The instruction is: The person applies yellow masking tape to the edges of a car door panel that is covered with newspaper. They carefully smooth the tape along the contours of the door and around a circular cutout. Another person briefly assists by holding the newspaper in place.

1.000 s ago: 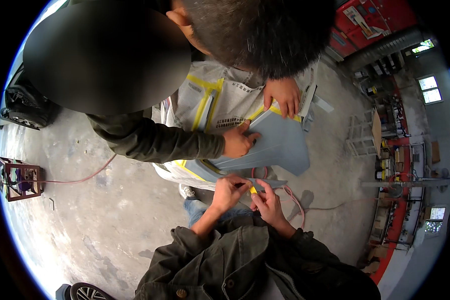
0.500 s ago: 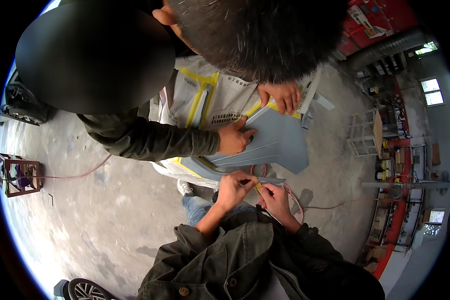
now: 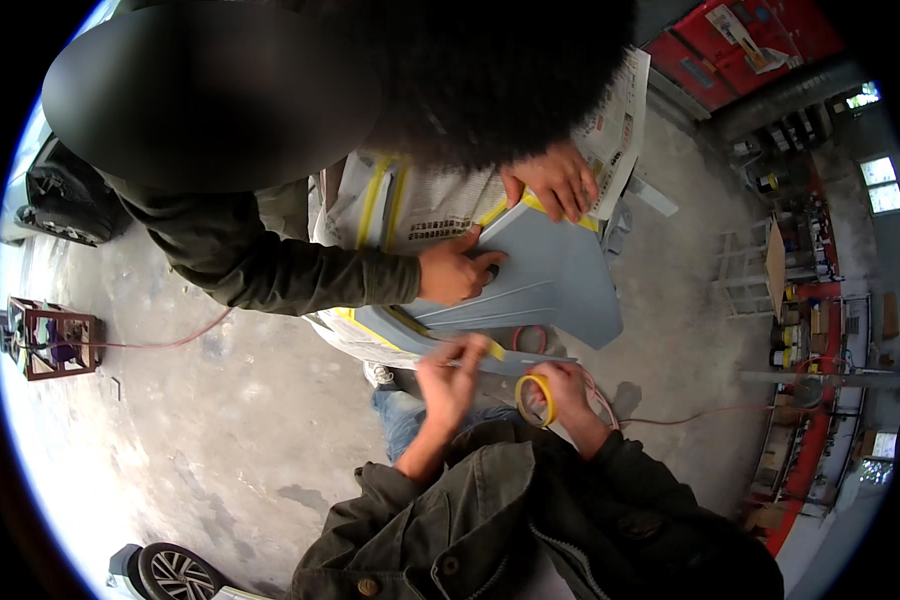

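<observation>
My left hand [image 3: 447, 380], a little blurred, pinches a short strip of yellow masking tape [image 3: 496, 350] at the near edge of a grey car body panel [image 3: 555, 290]. My right hand [image 3: 568, 392] is closed on a roll of yellow masking tape [image 3: 536, 401], held just this side of the panel with its ring facing up toward me. Printed masking paper [image 3: 455, 205] covers the panel's far and left parts, edged with yellow tape. A co-worker's one hand [image 3: 458, 272] rests on the grey surface, and the other hand [image 3: 558, 182] presses at the taped paper edge.
The co-worker's head [image 3: 500, 80] and dark sleeve [image 3: 300, 275] fill the far side. A red hose [image 3: 685, 418] runs over the concrete floor. Loaded shelves [image 3: 800, 440] line the right wall. A small rack [image 3: 55, 340] stands left, and a wheel [image 3: 180, 572] lower left.
My hands, close together before, have moved apart. The left went toward the panel with the tape strip; the tape roll now shows in the right. The co-worker's hands stay on the panel.
</observation>
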The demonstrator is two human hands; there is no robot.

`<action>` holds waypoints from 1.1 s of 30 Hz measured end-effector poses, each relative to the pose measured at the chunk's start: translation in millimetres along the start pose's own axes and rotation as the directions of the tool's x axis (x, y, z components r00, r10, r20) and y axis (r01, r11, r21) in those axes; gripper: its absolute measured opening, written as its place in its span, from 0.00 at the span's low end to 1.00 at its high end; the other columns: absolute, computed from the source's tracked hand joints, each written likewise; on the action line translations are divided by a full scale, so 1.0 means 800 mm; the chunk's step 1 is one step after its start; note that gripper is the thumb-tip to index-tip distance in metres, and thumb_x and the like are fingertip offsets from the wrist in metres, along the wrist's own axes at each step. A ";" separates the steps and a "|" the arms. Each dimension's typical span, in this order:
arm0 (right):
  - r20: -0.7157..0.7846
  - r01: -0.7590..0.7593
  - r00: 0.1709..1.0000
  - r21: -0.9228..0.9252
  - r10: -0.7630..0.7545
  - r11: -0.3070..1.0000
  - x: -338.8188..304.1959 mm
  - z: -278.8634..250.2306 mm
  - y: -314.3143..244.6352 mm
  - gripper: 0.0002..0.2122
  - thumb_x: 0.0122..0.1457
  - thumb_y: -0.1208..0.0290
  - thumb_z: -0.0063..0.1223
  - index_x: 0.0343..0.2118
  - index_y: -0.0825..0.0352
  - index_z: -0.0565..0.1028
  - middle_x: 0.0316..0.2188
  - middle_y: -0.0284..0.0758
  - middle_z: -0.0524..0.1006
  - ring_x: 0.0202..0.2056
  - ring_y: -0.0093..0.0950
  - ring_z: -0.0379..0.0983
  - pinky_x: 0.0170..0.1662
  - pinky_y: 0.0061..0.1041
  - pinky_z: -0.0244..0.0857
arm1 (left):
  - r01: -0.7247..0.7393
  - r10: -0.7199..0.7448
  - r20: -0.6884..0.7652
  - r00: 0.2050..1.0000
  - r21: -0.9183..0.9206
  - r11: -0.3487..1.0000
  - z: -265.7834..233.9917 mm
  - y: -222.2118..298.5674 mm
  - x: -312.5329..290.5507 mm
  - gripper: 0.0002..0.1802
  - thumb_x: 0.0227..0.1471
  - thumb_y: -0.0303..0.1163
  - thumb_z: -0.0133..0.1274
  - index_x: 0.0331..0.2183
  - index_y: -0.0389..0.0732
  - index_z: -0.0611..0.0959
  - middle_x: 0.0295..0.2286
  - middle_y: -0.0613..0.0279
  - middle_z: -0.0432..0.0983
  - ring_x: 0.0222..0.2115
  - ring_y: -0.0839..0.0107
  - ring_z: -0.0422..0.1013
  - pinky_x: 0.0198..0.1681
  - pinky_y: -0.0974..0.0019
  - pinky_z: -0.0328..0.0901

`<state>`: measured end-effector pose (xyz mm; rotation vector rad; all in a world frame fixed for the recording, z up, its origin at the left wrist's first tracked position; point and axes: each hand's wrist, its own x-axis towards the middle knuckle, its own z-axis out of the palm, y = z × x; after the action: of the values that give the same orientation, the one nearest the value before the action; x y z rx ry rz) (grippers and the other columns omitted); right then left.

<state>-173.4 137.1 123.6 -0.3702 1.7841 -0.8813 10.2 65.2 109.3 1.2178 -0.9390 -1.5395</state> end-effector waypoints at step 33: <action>0.513 0.207 0.781 0.324 -0.355 0.923 0.032 0.016 -0.016 0.17 0.61 0.67 0.62 0.48 0.70 0.74 0.36 0.31 0.80 0.35 0.16 0.75 0.34 0.17 0.70 | 0.172 -0.176 0.100 0.979 0.051 0.984 0.019 0.025 -0.068 0.23 0.62 0.28 0.53 0.58 0.40 0.74 0.22 0.70 0.71 0.25 0.82 0.67 0.30 0.76 0.61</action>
<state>-173.6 107.6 113.3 -0.6718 1.0619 -1.0626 3.5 112.3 145.6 1.2881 -0.9574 -1.7436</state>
